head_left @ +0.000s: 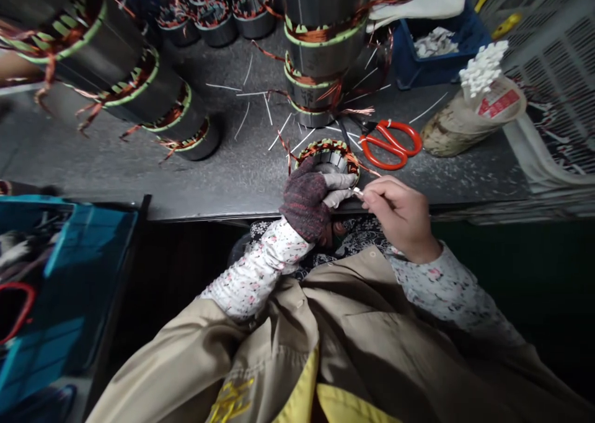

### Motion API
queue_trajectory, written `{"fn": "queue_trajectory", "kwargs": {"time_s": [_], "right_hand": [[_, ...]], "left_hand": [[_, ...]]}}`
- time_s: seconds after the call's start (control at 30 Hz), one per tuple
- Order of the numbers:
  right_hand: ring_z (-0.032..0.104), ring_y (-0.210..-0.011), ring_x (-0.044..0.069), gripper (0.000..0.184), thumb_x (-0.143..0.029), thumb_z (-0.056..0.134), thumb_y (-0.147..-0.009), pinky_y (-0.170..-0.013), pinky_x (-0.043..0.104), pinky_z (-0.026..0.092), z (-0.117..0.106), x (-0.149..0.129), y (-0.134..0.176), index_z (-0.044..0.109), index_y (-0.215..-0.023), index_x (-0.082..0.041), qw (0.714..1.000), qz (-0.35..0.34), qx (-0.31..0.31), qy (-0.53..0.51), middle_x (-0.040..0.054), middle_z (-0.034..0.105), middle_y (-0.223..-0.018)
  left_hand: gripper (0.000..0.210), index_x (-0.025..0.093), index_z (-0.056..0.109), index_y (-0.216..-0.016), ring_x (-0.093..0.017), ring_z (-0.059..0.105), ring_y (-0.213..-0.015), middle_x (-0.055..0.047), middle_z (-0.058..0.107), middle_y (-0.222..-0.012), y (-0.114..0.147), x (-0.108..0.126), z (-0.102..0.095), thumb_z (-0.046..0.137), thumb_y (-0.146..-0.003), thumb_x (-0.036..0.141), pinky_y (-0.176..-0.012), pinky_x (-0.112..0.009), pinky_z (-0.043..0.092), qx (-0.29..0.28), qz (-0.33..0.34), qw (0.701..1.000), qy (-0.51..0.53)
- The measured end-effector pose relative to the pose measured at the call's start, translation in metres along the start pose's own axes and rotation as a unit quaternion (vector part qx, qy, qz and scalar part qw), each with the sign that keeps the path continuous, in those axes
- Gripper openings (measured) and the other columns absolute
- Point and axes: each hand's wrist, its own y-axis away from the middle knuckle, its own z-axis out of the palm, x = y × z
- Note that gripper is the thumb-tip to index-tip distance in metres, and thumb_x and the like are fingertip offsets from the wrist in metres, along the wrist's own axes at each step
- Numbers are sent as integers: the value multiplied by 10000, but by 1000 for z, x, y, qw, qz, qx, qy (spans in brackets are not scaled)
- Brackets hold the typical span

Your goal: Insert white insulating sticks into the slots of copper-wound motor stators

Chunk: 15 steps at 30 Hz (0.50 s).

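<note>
A wound motor stator [352, 154] with copper coils and a yellow-green rim sits at the bench's front edge. My left hand [309, 196], in a dark knit glove with pale finger coverings, is closed over its near side, hiding part of the ring. Two pale fingers of that hand point right, close to a small white tip. Bare and closed in a pinch, my right hand [397, 212] holds a thin wire lead [357, 191] with that white tip; its exact shape is too small to tell. Red-handled scissors [390, 145] lie just beyond, blades partly hidden.
Stacked stators [312, 57] rise behind; another leaning stack [125, 69] stands left. Thin white sleeves [279, 133] are scattered about. At right are a cup [469, 122] with white tubes, a blue bin [430, 63] and a white basket [553, 150]. A blue crate [88, 274] stands lower left.
</note>
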Motion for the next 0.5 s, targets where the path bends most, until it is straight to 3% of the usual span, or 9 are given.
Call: {"fn": "queue_trajectory", "kwargs": {"time_s": [0.07,0.2,0.33,0.5], "right_hand": [[619,-685,153,228,-240,603,-956,-713,302,511,1,2,-2,628,-729,-229,999,-25,0,37,0,658,-725],[520,-590,140,262,-250,609,-930,-618,305,429,10,16,-6,579,-670,-226,992,-18,11,121,-8,572,-638],[435,-527,106,256,-251,643,-898,-553,284,367,10,14,-8,556,-659,-218,990,-24,37,135,-20,553,-646],[515,-573,117,176,-215,658,-905,-576,283,403,-1,-1,-10,619,-734,-214,990,-30,14,135,1,618,-712]], "left_hand": [[185,221,791,-1077,-192,749,-986,-66,789,-1019,-2,1,-3,654,-1019,331,-1053,-440,590,-13,15,999,-28],[218,226,774,-1148,-203,742,-1073,-78,793,-1097,-2,2,-6,649,-1020,351,-1120,-466,559,-44,12,995,-91],[209,248,777,-1159,-205,749,-1063,-56,803,-1055,-1,2,-7,661,-1012,340,-1148,-473,540,-72,14,990,-118],[183,267,786,-1124,-199,753,-1035,-32,806,-980,-2,4,-7,661,-1018,348,-1117,-465,565,-59,8,990,-124]]}}
